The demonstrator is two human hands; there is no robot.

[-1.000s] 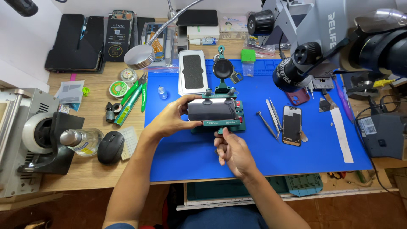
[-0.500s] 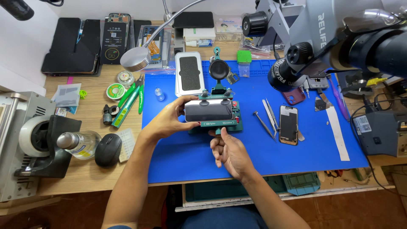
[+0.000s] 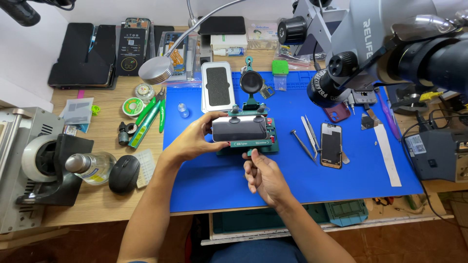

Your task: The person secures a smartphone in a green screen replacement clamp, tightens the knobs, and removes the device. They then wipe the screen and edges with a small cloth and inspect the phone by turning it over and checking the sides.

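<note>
While your left hand (image 3: 195, 141) curls around the left end of the phone (image 3: 240, 128), thumb on the near edge and fingers over the far edge, it is clamped on that phone and steadies it in the green clamp fixture (image 3: 248, 144). Your right hand (image 3: 263, 178) sits just below the fixture with its fingers drawn together, pinched at the fixture's front edge on what looks like a small knob; the part itself is hidden by your fingertips, so I cannot tell exactly what they grip.

Compared with half a second ago, both hands are in nearly the same places: the left is on the same end of the phone, the right at the same spot under the fixture. The phone has not shifted in its holder, and only the view has drifted a little.

The phone lies flat and sideways in the fixture, its dark glossy face up and catching a pale reflection, with two round clamp knobs touching its far edge. The fixture stands near the middle of the blue mat (image 3: 214, 180). To its right, apart from it, lie two tweezers (image 3: 309, 131) and a second phone (image 3: 331, 145); a dark mouse (image 3: 124, 173) rests on the wooden bench to your left
</note>
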